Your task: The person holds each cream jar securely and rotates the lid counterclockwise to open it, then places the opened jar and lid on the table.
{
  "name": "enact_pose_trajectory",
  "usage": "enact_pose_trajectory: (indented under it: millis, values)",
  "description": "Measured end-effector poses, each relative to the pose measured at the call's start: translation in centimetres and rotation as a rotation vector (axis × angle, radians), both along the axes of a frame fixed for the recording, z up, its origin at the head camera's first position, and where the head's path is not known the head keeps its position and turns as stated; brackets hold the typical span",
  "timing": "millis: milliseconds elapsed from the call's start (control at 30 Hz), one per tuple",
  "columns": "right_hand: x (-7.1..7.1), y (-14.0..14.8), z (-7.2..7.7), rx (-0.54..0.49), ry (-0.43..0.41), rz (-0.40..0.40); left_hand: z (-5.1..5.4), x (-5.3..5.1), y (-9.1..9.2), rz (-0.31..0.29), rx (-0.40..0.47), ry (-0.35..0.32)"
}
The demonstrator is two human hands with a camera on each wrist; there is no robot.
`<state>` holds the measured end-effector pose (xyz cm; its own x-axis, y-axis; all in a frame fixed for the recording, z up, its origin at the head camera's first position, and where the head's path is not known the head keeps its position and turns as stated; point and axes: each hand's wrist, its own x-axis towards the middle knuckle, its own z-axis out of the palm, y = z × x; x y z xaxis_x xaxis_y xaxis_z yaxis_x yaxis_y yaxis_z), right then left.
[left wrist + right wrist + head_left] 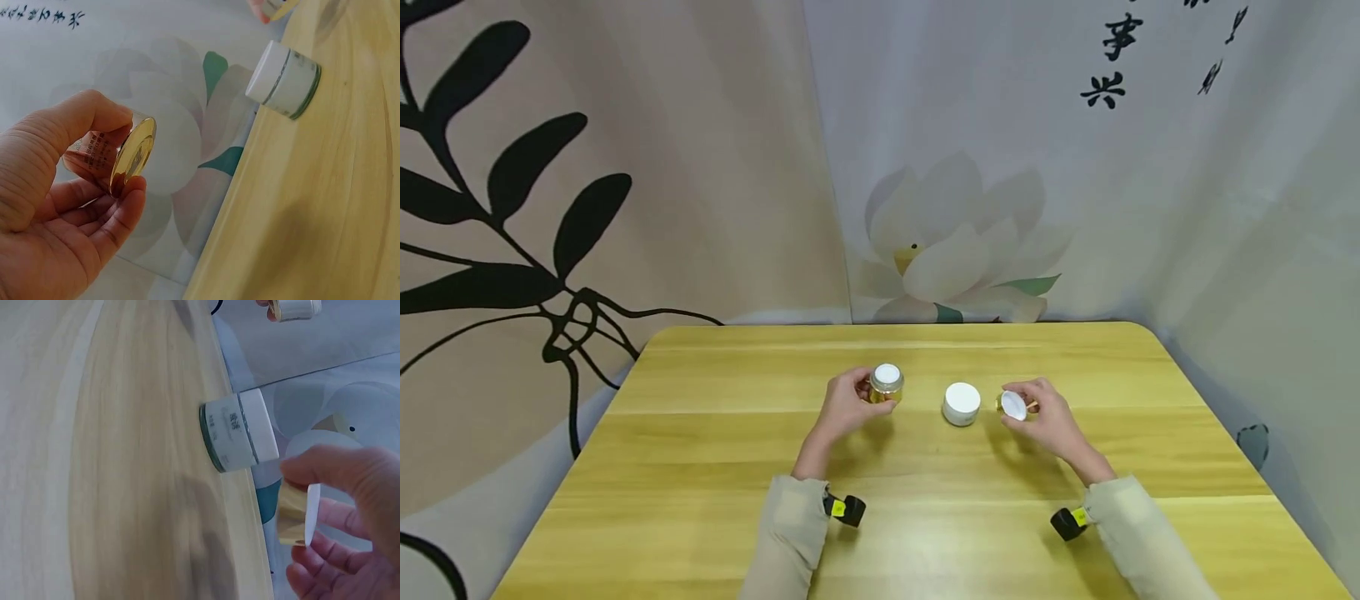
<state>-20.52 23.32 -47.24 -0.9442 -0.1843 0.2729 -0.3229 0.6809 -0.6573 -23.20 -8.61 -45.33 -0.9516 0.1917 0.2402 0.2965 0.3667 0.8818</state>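
My left hand (pixel 846 407) grips a small gold jar (pixel 887 385) above the table; its top looks white inside a clear rim. In the left wrist view the shiny gold base (pixel 133 156) of that jar faces the camera, with thumb and fingers around its side. The right hand (pixel 1047 418) pinches a gold lid (pixel 292 514) by its edge, and the lid's white inner face (pixel 1014 406) shows in the head view. Between the two hands a white jar (pixel 961 405) with its white lid on stands upright on the table, touched by neither hand.
The wooden table (pixel 925 533) spreads under both arms. A printed curtain (pixel 722 167) with leaves, a lotus and writing hangs behind its far edge. Each wrist carries a small black camera (pixel 847 510).
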Motion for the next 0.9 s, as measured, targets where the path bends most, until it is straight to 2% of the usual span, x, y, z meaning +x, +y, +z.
enact_pose_trajectory:
  millis: [200, 533, 767, 900]
  values:
    - [0.5, 0.7, -1.1, 0.049, -0.036, -0.012, -0.5, 0.1, -0.4, 0.005, -0.025, -0.028]
    - [0.0, 0.7, -1.5, 0.092, -0.064, -0.001, -0.4, -0.2, -1.3, 0.035, -0.046, -0.029]
    - [-0.3, 0.9, -1.8, 0.102, -0.108, -0.012, -0.6, -0.6, -1.3, 0.020, -0.052, -0.041]
    - [-0.6, 1.1, -1.5, 0.130, -0.112, -0.036, 0.0, -1.2, -1.0, 0.005, -0.050, -0.025]
